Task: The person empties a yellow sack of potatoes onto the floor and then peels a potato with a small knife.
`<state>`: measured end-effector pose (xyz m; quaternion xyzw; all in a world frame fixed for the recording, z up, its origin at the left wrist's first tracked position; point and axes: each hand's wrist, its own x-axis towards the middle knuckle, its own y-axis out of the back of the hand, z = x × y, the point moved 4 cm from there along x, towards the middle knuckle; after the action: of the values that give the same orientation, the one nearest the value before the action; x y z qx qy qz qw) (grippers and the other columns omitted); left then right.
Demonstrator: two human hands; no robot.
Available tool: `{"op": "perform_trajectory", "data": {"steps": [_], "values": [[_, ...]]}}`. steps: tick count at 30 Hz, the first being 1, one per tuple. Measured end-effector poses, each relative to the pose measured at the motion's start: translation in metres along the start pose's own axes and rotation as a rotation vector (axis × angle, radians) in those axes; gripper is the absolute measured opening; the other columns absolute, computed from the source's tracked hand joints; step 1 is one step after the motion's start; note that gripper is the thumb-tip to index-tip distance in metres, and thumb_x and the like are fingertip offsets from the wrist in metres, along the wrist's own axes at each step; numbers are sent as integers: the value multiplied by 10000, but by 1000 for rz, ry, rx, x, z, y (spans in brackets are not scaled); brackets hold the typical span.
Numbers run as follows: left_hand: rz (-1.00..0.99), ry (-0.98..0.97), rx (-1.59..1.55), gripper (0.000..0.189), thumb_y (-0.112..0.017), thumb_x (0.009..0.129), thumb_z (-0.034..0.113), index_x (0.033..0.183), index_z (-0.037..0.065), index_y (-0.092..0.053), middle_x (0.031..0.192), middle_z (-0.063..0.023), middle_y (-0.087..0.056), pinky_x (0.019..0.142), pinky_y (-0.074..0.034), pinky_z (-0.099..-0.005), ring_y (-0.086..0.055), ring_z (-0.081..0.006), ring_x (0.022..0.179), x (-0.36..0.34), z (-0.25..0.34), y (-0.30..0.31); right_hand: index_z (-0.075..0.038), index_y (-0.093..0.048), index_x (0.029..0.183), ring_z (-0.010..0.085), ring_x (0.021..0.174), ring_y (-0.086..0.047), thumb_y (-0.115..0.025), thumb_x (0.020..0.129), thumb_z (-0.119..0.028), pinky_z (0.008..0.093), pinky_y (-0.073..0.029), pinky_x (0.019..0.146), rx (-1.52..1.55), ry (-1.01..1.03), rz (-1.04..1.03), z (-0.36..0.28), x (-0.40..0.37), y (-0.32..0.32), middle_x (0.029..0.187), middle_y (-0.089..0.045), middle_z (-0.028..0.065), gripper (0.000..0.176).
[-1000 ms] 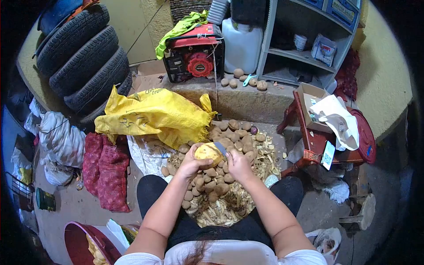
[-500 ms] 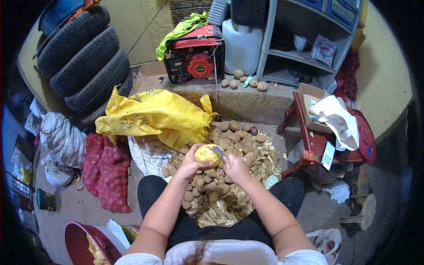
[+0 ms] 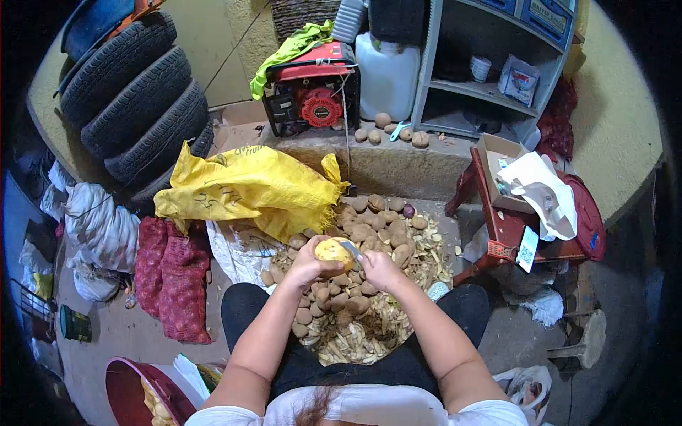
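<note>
A peeled, pale yellow potato [image 3: 332, 251] is held in my left hand [image 3: 310, 264], whose fingers wrap round its left side and underside. My right hand [image 3: 378, 268] grips a small knife [image 3: 350, 248], its grey blade lying against the potato's upper right side. Below and beyond both hands spreads a heap of unpeeled brown potatoes [image 3: 359, 231] on the floor. Pale peelings [image 3: 362, 341] lie between my legs and along the heap's right side. A small purple onion [image 3: 408, 211] rests at the heap's far edge.
A yellow sack [image 3: 241, 188] and red mesh sacks [image 3: 181, 284] lie left. Stacked tyres [image 3: 142, 92], a red generator [image 3: 320, 106] and grey shelves [image 3: 483, 89] stand behind. A red stool [image 3: 508, 224] holds a box at right. A maroon tub [image 3: 128, 390] with peeled potatoes is at lower left.
The knife and my right hand have shifted very slightly against the potato. My left hand still holds the potato in nearly the same place.
</note>
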<state>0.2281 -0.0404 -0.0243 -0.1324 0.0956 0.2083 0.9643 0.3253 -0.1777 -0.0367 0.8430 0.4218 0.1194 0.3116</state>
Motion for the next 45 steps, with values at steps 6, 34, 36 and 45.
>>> {"op": "perform_trajectory", "data": {"steps": [6, 34, 36, 45], "values": [[-24, 117, -222, 605, -719, 602, -28, 1128, 4, -421, 1019, -87, -555, 788, -478, -318, -565, -190, 897, 5, -10, 3, -7, -527, 823, 179, 479, -506, -437, 897, -275, 326, -405, 464, 239, -99, -185, 6, -1, -9, 567, -518, 103, 292], [14, -126, 71, 742, -744, 519, -74, 1147, -4, -353, 1065, -88, -499, 840, -443, -290, -506, -167, 980, -1, -5, -3, -283, -221, 1345, 387, 670, -576, -372, 887, -334, 445, -456, 645, -161, 56, -31, -32, -15, 3, 698, -583, 212, 485], [17, -122, 70, 741, -747, 518, -68, 1145, -2, -355, 1063, -90, -499, 837, -443, -287, -508, -168, 974, -1, -7, -5, -316, -267, 1325, 381, 681, -577, -392, 883, -333, 444, -458, 637, -132, 84, 35, -33, -16, 4, 717, -587, 206, 459], [205, -256, 654, 701, -755, 500, -51, 1103, 4, -401, 1018, -93, -518, 830, -445, -288, -522, -170, 938, -4, -6, -6, -258, -342, 1297, 319, 627, -586, -402, 893, -321, 399, -463, 578, -208, 68, 117, -23, -11, -7, 691, -589, 165, 414]]}}
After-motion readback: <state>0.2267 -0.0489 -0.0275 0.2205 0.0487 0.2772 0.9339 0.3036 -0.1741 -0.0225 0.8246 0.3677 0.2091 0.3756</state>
